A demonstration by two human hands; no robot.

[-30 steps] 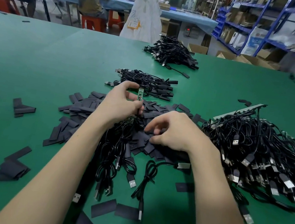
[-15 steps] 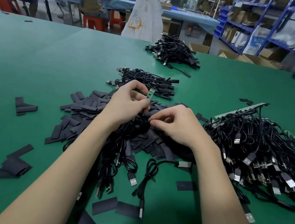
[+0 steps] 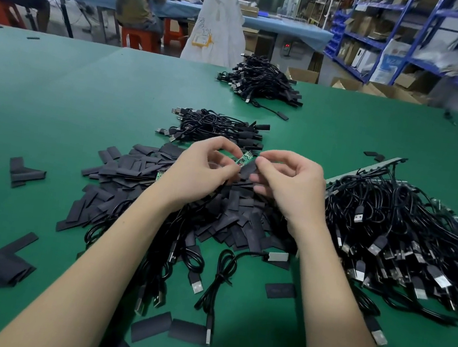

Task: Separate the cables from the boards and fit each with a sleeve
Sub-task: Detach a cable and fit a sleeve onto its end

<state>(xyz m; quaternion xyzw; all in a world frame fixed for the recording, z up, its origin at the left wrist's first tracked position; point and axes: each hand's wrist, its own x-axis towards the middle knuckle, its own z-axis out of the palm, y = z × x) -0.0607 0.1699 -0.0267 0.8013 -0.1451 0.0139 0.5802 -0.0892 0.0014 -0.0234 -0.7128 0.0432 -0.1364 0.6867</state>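
Observation:
My left hand (image 3: 202,169) pinches a small green circuit board (image 3: 244,158) at the end of a black cable, raised above the table. My right hand (image 3: 288,181) pinches a flat black sleeve (image 3: 247,170) right beside the board, touching its lower end. Below both hands lies a heap of flat black sleeves (image 3: 139,172). A bunch of black USB cables (image 3: 169,256) trails under my left wrist toward me. A large tangle of cables on board strips (image 3: 406,239) lies to the right.
Two piles of sleeved cables lie farther back, a near pile (image 3: 219,129) and a far pile (image 3: 260,79). Loose sleeves (image 3: 26,172) are scattered on the green table at the left and front. People sit at a blue table behind; blue shelving stands at the right.
My right hand lifted from the sleeve heap with a sleeve and came up to the board. My left hand raised the board slightly and moved it right.

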